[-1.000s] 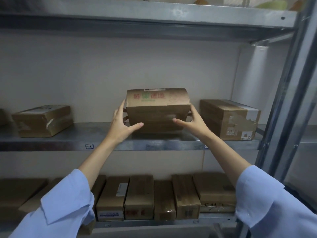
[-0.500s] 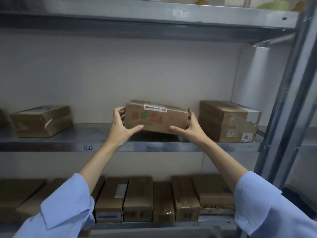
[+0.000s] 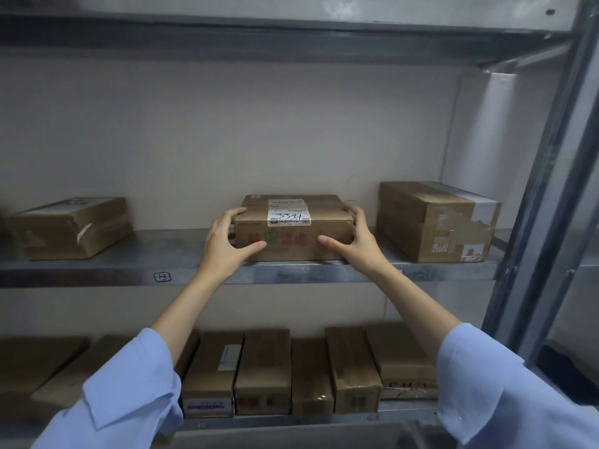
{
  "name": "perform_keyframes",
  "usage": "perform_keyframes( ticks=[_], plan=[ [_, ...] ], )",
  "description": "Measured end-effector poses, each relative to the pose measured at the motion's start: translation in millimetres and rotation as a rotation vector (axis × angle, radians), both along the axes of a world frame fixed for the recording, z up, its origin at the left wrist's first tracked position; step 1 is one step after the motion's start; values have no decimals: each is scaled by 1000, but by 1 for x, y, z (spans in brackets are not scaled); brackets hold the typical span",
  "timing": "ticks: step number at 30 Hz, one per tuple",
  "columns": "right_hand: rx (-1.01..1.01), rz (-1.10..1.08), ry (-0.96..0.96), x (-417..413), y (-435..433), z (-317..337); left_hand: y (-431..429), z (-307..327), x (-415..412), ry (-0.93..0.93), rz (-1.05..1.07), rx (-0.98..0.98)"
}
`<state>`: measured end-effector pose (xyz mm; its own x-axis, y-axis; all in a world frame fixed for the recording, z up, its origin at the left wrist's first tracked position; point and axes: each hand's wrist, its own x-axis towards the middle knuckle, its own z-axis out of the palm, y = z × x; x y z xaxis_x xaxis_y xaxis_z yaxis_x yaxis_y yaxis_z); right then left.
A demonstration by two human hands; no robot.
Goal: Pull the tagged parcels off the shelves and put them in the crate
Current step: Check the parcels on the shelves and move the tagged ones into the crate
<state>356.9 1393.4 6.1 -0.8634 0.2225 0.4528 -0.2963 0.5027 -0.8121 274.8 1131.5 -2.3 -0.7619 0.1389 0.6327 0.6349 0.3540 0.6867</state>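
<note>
A brown cardboard parcel [image 3: 293, 234] lies flat on the middle metal shelf [image 3: 181, 254], near its front edge. A white label with handwritten digits is stuck over its top front edge. My left hand [image 3: 227, 244] grips its left end, thumb on the front face and fingers over the top. My right hand [image 3: 355, 241] grips its right end the same way. No crate is in view.
A taped parcel [image 3: 71, 226] lies at the shelf's left and a larger taped box [image 3: 434, 222] at its right. Several parcels [image 3: 278, 374] stand in a row on the shelf below. A metal upright [image 3: 544, 196] rises at the right.
The parcel was tipped up on edge and held above the shelf; both hands have turned it label-up and lowered it flat onto the shelf.
</note>
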Motion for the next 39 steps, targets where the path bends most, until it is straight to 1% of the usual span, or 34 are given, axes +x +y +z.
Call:
perform_keyframes(
  ticks=[5, 13, 24, 31, 36, 39],
  plan=[
    [20, -18, -13, -7, 2, 0, -3, 0, -11, 23, 32, -33],
    [11, -27, 19, -15, 2, -7, -3, -8, -20, 40, 8, 26],
    [-7, -17, 19, -10, -5, -5, -3, -8, -18, 43, -2, 19],
    [28, -90, 39, -9, -8, -7, -2, -8, -15, 55, -7, 12],
    [41, -86, 31, -8, -6, -5, -2, -6, -13, 53, 6, -19],
    [87, -106, 8, -4, -2, -1, -5, -4, -14, 34, -1, -65]
  ],
)
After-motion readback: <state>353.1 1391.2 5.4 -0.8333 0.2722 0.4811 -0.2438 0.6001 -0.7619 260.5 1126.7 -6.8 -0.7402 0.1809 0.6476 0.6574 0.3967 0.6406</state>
